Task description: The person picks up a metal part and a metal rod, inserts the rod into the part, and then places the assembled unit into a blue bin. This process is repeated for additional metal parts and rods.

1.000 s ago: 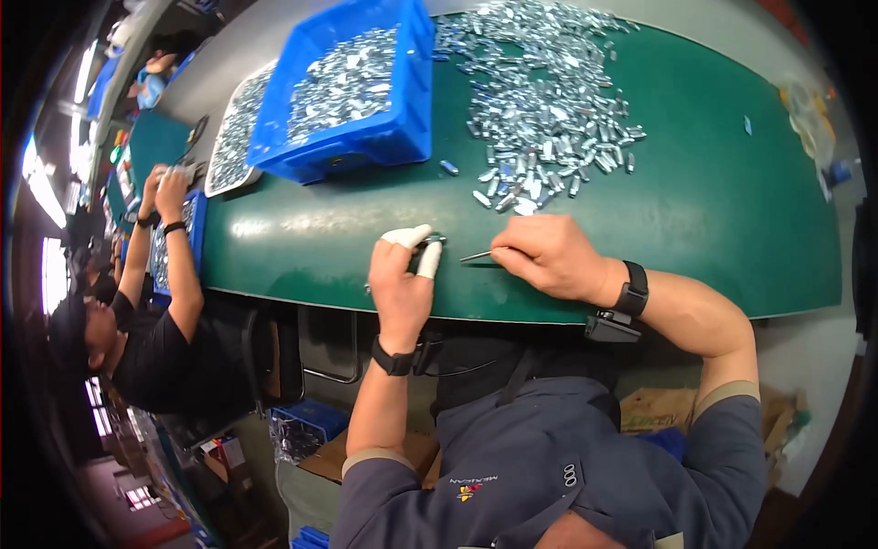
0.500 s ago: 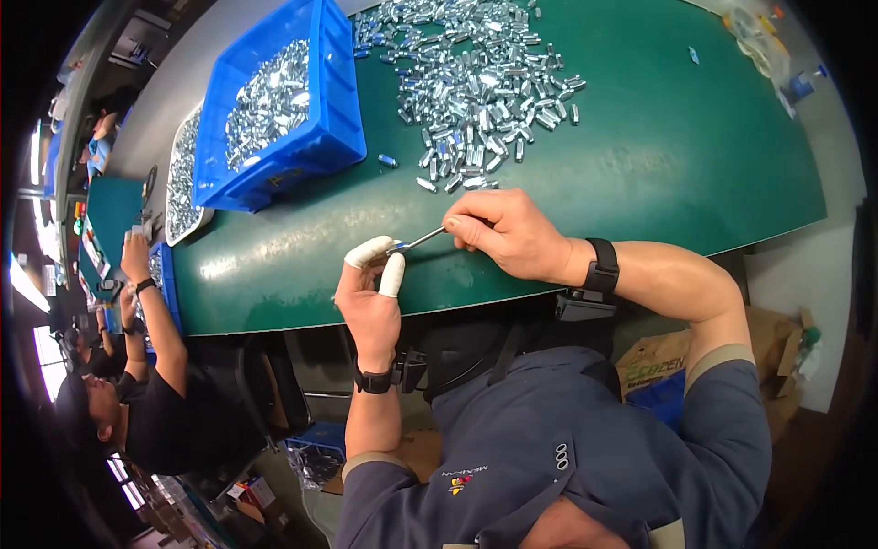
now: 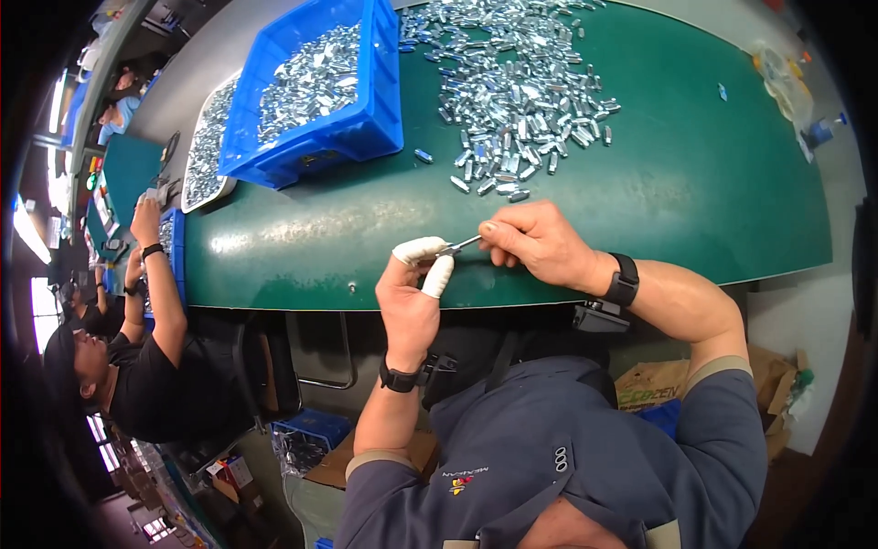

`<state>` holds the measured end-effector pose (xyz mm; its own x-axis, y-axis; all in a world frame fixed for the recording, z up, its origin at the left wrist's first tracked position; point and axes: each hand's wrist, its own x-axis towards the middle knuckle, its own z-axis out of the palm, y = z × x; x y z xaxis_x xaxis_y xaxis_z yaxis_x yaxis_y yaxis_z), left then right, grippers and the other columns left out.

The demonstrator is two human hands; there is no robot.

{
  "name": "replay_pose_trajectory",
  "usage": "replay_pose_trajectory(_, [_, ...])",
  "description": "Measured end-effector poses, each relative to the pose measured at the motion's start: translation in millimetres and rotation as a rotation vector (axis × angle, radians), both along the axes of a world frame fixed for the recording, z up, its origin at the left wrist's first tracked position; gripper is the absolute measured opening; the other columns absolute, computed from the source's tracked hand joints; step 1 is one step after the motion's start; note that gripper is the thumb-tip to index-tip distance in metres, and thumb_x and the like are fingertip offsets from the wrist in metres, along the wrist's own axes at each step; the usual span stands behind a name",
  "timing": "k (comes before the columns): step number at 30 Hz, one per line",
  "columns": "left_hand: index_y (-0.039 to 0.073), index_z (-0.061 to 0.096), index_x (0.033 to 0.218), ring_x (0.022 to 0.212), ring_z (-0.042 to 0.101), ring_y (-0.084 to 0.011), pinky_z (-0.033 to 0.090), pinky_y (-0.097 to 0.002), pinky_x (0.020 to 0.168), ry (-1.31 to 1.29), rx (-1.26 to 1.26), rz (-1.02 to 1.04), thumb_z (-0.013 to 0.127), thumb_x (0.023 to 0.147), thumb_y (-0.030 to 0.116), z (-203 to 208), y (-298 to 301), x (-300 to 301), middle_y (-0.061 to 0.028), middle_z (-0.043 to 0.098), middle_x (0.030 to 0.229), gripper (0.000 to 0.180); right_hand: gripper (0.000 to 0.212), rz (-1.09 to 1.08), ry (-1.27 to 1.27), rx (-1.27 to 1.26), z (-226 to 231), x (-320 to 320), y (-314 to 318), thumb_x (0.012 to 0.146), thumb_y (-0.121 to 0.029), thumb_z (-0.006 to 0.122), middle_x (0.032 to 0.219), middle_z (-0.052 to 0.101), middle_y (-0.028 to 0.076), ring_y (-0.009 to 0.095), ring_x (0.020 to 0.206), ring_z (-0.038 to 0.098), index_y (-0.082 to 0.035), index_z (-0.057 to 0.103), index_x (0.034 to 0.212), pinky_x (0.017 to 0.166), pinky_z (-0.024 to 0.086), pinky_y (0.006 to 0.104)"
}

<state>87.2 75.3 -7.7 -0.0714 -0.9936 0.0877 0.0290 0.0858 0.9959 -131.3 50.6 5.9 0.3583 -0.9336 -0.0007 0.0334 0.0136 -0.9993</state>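
Since a moment ago the two hands have come closer to the near edge of the green table point(image 3: 695, 183) and sit more toward the middle, with the blue bin point(image 3: 366, 137) now further up and left of them. The left hand point(image 3: 412, 297) is raised on its wrist, thumb and forefinger capped in white finger cots, pinching a small metal piece point(image 3: 445, 250) between them. The right hand point(image 3: 540, 242) is curled into a loose fist, its fingertips nipping a thin, bright metal tool point(image 3: 465, 243) whose tip meets that piece – the two hands almost touching. Just beyond the right hand lies a loose heap of small shiny metal parts point(image 3: 521, 101), glinting and oblong; the bin, smooth plastic, holds more of the same – and a co-worker's hand point(image 3: 144, 220) is busy well off to the left
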Motion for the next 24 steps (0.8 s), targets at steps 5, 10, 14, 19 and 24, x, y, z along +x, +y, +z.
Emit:
replay_pose_trajectory(5, [0.001,0.064,0.114,0.099,0.067,-0.0129,0.053,-0.0271,0.09,0.004,0.023,-0.055,0.068,0.093,-0.006,3.4,6.5,-7.9,-0.0062,0.07,0.108,0.023,0.034,0.081,0.143,-0.146,2.9,-2.3,5.5,0.104,-0.026,0.059,0.067,0.065,0.002,0.008,0.059,0.057,-0.001,0.07,0.084,0.054,0.046,0.0267])
replay_pose_trajectory(10, [0.001,0.064,0.114,0.098,0.067,-0.0137,0.053,-0.0274,0.089,-0.004,0.05,-0.081,0.069,0.093,-0.006,9.6,0.1,1.7,-0.0061,0.07,0.107,0.022,0.038,-0.037,-0.005,-0.032,2.9,-6.8,6.1,0.105,-0.029,0.057,0.066,0.064,0.002,0.008,0.059,0.057,-0.001,0.069,0.082,0.053,0.045,0.0255])
replay_pose_trajectory(14, [0.001,0.064,0.113,0.096,0.068,-0.0144,0.054,-0.0278,0.088,-0.136,-0.104,0.009,0.069,0.093,-0.005,29.5,-18.4,19.1,-0.0069,0.071,0.106,0.022,0.039,-0.098,-0.09,0.026,-1.0,-10.3,-0.6,0.106,-0.03,0.057,0.066,0.063,0.001,0.007,0.06,0.056,-0.001,0.069,0.083,0.054,0.045,0.0247])
replay_pose_trajectory(19, [0.0,0.066,0.111,0.095,0.068,-0.0131,0.053,-0.0266,0.087,-0.163,-0.156,0.052,0.071,0.092,-0.004,54.5,-46.5,31.7,-0.0057,0.071,0.104,0.02,0.037,-0.076,-0.111,0.022,-1.1,-7.8,-0.6,0.105,-0.03,0.057,0.067,0.063,0.001,0.006,0.062,0.057,-0.001,0.068,0.086,0.055,0.045,0.0241])
replay_pose_trajectory(24, [0.0,0.066,0.111,0.092,0.068,-0.0126,0.054,-0.0261,0.086,-0.282,-0.371,0.098,0.07,0.093,-0.003,92.1,-97.3,45.8,-0.0054,0.071,0.102,0.019,0.036,-0.069,-0.111,0.011,-1.9,-8.3,-0.1,0.105,-0.03,0.057,0.067,0.063,0.001,0.006,0.061,0.056,-0.002,0.068,0.086,0.055,0.045,0.0242])
